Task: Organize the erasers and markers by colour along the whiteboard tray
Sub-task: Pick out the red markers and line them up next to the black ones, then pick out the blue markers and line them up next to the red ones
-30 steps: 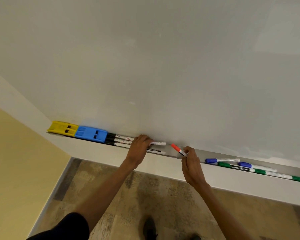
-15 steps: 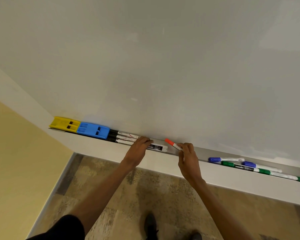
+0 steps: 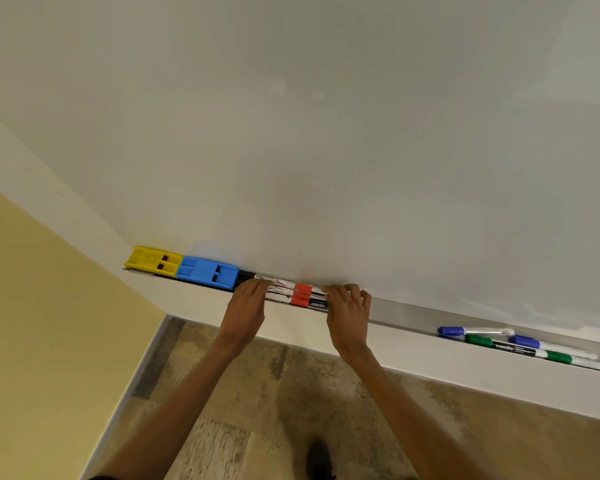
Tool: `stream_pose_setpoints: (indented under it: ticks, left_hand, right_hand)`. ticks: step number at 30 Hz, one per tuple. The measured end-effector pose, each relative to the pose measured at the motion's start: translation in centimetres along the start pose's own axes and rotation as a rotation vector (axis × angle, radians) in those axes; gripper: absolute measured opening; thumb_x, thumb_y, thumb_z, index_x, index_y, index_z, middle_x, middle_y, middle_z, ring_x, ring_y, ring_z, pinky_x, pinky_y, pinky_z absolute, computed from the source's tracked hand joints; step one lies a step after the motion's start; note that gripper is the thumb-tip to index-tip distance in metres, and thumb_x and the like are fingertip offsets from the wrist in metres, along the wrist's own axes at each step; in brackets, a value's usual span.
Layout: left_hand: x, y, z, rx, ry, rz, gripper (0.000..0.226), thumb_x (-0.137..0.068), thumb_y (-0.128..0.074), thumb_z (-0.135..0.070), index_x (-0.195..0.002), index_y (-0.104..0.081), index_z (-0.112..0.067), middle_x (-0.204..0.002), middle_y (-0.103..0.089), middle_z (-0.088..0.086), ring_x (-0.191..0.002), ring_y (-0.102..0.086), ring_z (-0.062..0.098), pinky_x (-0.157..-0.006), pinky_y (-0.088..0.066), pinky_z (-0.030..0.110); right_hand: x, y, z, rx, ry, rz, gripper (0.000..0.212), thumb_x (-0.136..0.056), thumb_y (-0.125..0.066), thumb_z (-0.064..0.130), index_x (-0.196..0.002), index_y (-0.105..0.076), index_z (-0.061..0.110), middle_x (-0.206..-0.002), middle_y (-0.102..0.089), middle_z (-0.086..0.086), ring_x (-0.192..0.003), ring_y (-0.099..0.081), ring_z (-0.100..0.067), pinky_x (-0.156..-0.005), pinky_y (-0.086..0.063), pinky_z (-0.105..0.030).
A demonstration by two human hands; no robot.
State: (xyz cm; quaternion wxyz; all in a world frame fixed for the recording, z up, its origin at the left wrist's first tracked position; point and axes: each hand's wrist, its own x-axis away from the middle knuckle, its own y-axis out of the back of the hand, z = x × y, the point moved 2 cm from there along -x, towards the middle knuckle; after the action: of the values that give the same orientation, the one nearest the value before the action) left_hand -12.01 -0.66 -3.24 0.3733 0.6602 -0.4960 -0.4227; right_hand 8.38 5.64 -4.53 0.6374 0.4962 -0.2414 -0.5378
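A yellow eraser (image 3: 152, 263) and a blue eraser (image 3: 207, 274) sit end to end at the left end of the whiteboard tray (image 3: 400, 315). Right of them lie black markers (image 3: 245, 276) with white barrels. My left hand (image 3: 246, 304) presses down on them. Two red-capped markers (image 3: 302, 294) lie in the tray just right of the black ones. My right hand (image 3: 347, 308) curls its fingers over their right ends. Farther right in the tray lie two blue markers (image 3: 473, 330) and two green markers (image 3: 499, 345).
The whiteboard (image 3: 326, 150) fills the upper view. A yellow wall (image 3: 32, 323) stands to the left. Below the tray is a mottled brown floor (image 3: 291, 393) with my dark shoe (image 3: 321, 462). A bare stretch of tray runs between my right hand and the blue markers.
My right hand carried the red marker left and laid it down in the tray against the black markers. My left hand stayed on the black markers. The camera came closer.
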Motion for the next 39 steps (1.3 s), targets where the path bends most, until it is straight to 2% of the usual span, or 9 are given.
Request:
stream_pose_setpoints:
  ticks: [6,11,18,22,27,33,36,39]
  left_hand:
    - [1.4,0.1,0.8,0.002,-0.019,-0.009,0.035,-0.088,-0.055,0.005,-0.121,-0.058,-0.005,-0.119,-0.064,0.015,-0.112,-0.059,0.03,-0.096,-0.05,0.042]
    - [1.9,-0.3,0.7,0.018,-0.026,-0.022,0.033,-0.088,-0.057,0.004,-0.121,-0.059,-0.003,-0.119,-0.065,0.018,-0.113,-0.059,0.033,-0.097,-0.049,0.044]
    - [0.2,-1.6,-1.6,0.072,-0.096,-0.034,0.025,-0.092,-0.056,-0.005,-0.116,-0.06,-0.008,-0.114,-0.066,0.013,-0.107,-0.061,0.03,-0.092,-0.051,0.041]
    - [-2.2,-3.1,-6.6,0.143,-0.21,0.006,0.024,-0.095,-0.045,-0.02,-0.111,-0.061,-0.013,-0.107,-0.065,0.007,-0.1,-0.059,0.025,-0.088,-0.047,0.037]
    - [-4.2,-6.9,-15.7,0.283,-0.324,0.14,0.02,-0.094,-0.053,-0.015,-0.112,-0.061,-0.012,-0.11,-0.065,0.007,-0.102,-0.06,0.023,-0.09,-0.049,0.036]
    - [-4.4,-11.0,-25.7,0.288,-0.439,0.308,0.026,-0.094,-0.054,-0.021,-0.117,-0.059,-0.01,-0.115,-0.062,0.008,-0.101,-0.061,0.023,-0.087,-0.053,0.037]
    - [-4.4,-12.7,-28.9,0.226,-0.457,0.355,0.032,-0.094,-0.055,-0.022,-0.122,-0.056,-0.007,-0.119,-0.06,0.01,-0.105,-0.059,0.026,-0.085,-0.051,0.038]
    - [-4.3,-14.0,-31.1,0.188,-0.442,0.392,0.032,-0.094,-0.055,-0.023,-0.121,-0.056,-0.006,-0.118,-0.058,0.011,-0.106,-0.056,0.028,-0.084,-0.05,0.039]
  right_hand:
    - [-0.3,-0.9,-0.2,0.078,0.033,0.016,0.042,-0.068,-0.073,-0.008,-0.102,-0.071,0.016,-0.099,-0.073,0.001,-0.099,-0.061,-0.026,-0.088,-0.047,-0.044]
    - [-0.4,-0.7,-0.4,0.057,0.054,0.068,0.042,-0.072,-0.067,-0.009,-0.106,-0.07,0.016,-0.105,-0.072,0.0,-0.103,-0.059,-0.026,-0.092,-0.045,-0.043]
    - [1.7,1.4,-2.8,-0.03,-0.017,-0.012,0.039,-0.08,-0.062,-0.005,-0.112,-0.067,0.017,-0.11,-0.069,0.001,-0.104,-0.058,-0.02,-0.094,-0.04,-0.038]
    - [3.4,4.4,-8.0,0.009,-0.11,-0.084,0.033,-0.085,-0.058,-0.001,-0.111,-0.066,0.018,-0.109,-0.068,0.001,-0.103,-0.057,-0.018,-0.092,-0.039,-0.036]
    - [6.0,9.3,-15.8,0.1,-0.289,-0.159,0.031,-0.082,-0.058,-0.002,-0.105,-0.067,0.017,-0.101,-0.068,-0.001,-0.096,-0.058,-0.024,-0.084,-0.041,-0.038]
    - [8.8,14.2,-23.7,0.195,-0.435,-0.181,0.026,-0.089,-0.056,0.003,-0.107,-0.067,0.017,-0.103,-0.068,-0.002,-0.098,-0.058,-0.024,-0.084,-0.041,-0.039]
    - [9.6,16.1,-27.2,0.211,-0.467,-0.175,0.024,-0.091,-0.055,0.004,-0.107,-0.066,0.019,-0.103,-0.067,-0.001,-0.097,-0.056,-0.024,-0.082,-0.04,-0.038]
    - [9.8,17.3,-30.4,0.205,-0.483,-0.139,0.023,-0.095,-0.052,0.01,-0.112,-0.064,0.018,-0.112,-0.066,-0.002,-0.103,-0.055,-0.024,-0.088,-0.04,-0.04]
